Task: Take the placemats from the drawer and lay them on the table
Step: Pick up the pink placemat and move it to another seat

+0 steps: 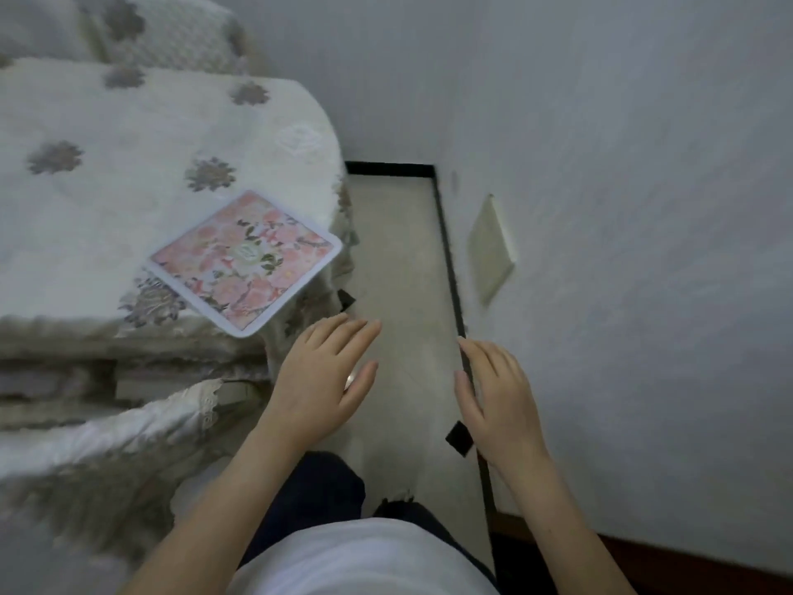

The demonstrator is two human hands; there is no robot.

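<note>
Cloth-covered table (128, 135) carries one pink floral square placemat (244, 259) near its corner; I see left hand (319, 380) and right hand (497, 397) empty, fingers relaxed; drawer unseen.

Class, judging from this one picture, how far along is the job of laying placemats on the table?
Done: one floral placemat lies on the clothed table, its corner jutting past the edge. In hand: nothing; the left hand and right hand are open and empty. Left: the drawer is out of view, so remaining mats cannot be counted.

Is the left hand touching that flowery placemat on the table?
Apart. The head view shows tablecloth between the left hand and the placemat.
</note>
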